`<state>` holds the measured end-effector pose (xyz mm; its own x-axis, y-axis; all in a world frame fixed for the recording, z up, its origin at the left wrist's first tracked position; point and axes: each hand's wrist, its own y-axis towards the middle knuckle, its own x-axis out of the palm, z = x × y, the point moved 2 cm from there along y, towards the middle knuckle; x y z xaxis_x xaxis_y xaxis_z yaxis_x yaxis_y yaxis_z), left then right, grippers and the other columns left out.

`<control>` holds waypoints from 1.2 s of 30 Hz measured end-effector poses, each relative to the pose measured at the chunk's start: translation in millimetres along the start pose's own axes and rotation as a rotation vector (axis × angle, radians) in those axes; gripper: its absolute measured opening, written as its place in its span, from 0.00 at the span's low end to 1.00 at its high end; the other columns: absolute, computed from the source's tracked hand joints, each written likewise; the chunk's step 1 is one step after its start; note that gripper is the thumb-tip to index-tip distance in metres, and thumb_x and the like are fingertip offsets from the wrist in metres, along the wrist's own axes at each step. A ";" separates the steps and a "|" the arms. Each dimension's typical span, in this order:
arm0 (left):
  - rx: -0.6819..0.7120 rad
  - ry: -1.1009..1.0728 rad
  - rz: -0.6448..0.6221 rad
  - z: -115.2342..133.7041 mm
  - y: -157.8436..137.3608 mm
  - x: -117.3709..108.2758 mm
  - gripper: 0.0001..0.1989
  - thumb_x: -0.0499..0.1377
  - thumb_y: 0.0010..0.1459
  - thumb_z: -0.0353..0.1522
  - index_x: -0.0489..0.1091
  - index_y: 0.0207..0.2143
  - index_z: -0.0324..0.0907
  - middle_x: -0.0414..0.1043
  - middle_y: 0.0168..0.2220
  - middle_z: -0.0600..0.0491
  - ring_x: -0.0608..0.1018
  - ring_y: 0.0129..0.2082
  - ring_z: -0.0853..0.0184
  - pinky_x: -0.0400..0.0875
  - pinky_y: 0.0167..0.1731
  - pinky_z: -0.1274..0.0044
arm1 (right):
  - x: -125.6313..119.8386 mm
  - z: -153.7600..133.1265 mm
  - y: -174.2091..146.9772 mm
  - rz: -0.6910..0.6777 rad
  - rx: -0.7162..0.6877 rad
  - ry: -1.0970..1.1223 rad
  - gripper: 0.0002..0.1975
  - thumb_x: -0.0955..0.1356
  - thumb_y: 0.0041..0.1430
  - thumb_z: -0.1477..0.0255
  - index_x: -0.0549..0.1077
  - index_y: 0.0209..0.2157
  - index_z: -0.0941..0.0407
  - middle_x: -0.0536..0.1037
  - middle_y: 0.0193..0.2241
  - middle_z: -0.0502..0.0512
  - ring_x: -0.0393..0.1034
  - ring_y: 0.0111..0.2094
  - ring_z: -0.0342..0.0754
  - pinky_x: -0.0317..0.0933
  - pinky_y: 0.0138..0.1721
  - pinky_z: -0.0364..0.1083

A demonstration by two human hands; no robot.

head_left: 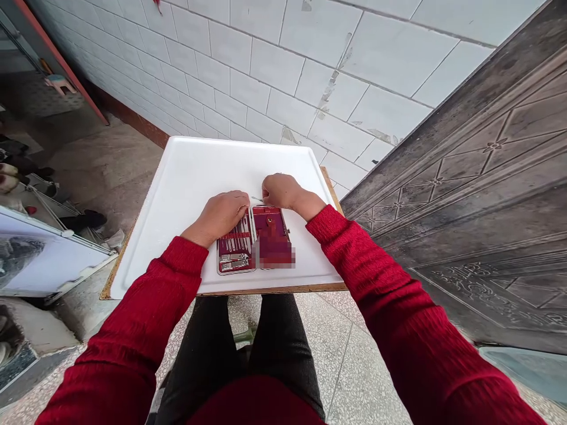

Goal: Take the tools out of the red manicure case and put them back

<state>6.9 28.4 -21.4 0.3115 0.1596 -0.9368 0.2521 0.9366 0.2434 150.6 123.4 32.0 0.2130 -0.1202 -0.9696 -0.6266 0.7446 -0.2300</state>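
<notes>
Gripping a slim tool, your right hand sits beyond the open manicure case on the white tray — several tools stowed, one out; left hand curled, hold unclear.

The red case is pixelated at lower right; the left hand hides its upper left corner; a slim item at the right hand is indistinct.

The white tray is free at far left, between the open case and a seemingly close wall.
</notes>
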 end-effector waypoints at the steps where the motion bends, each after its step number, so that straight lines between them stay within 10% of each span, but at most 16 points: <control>1: -0.004 0.004 -0.005 0.6 -0.2 -0.4 0.14 0.48 0.69 0.30 0.74 0.39 0.43 0.81 0.49 0.49 0.81 0.48 0.58 0.74 0.44 0.69 | 0.4 0.5 0.5 0.000 0.000 0.002 0.11 0.70 0.64 0.77 0.84 0.46 0.60 0.86 0.45 0.65 0.80 0.50 0.58 0.70 0.46 0.48; 8: 0.009 -0.021 0.002 3.0 -0.6 -1.9 0.15 0.48 0.69 0.29 0.73 0.35 0.44 0.80 0.47 0.49 0.80 0.45 0.60 0.74 0.44 0.70 | 16.8 16.3 2.4 0.064 -0.034 0.220 0.05 0.71 0.60 0.78 0.82 0.34 0.58 0.85 0.34 0.59 0.78 0.38 0.52 0.65 0.38 0.46; 15: 0.019 -0.028 0.022 -1.2 -0.6 -1.2 0.14 0.48 0.68 0.30 0.74 0.37 0.45 0.81 0.47 0.50 0.81 0.47 0.59 0.75 0.44 0.70 | 45.8 48.7 -0.9 0.303 -0.037 0.903 0.09 0.70 0.60 0.78 0.70 0.26 0.55 0.75 0.22 0.47 0.65 0.24 0.42 0.58 0.30 0.42; 22: -0.017 -0.006 0.009 -4.2 0.7 -0.1 0.15 0.48 0.69 0.32 0.76 0.41 0.45 0.81 0.52 0.50 0.81 0.51 0.58 0.76 0.45 0.69 | 68.7 55.6 -10.5 0.148 -0.106 1.548 0.21 0.79 0.49 0.73 0.72 0.43 0.56 0.76 0.19 0.43 0.67 0.19 0.41 0.58 0.20 0.40; 25: -0.025 -0.005 -0.002 -4.5 0.9 -0.5 0.16 0.48 0.69 0.32 0.77 0.42 0.45 0.81 0.54 0.50 0.81 0.52 0.58 0.76 0.46 0.68 | 76.6 54.2 -18.9 0.113 -0.150 1.610 0.30 0.79 0.46 0.74 0.72 0.52 0.58 0.79 0.23 0.44 0.72 0.21 0.42 0.60 0.19 0.39; 36: -0.005 -0.049 0.014 -9.6 1.7 1.2 0.17 0.48 0.70 0.35 0.78 0.43 0.46 0.81 0.53 0.51 0.81 0.54 0.58 0.76 0.49 0.69 | 82.9 46.2 -34.0 0.120 -0.112 1.573 0.15 0.78 0.47 0.76 0.77 0.38 0.58 0.79 0.21 0.46 0.71 0.19 0.40 0.59 0.16 0.37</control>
<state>-1.1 33.3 -24.6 0.3590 0.1571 -0.9200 0.2430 0.9360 0.2547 224.2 118.5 -36.7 -0.7536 -0.6525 -0.0790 -0.6472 0.7576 -0.0846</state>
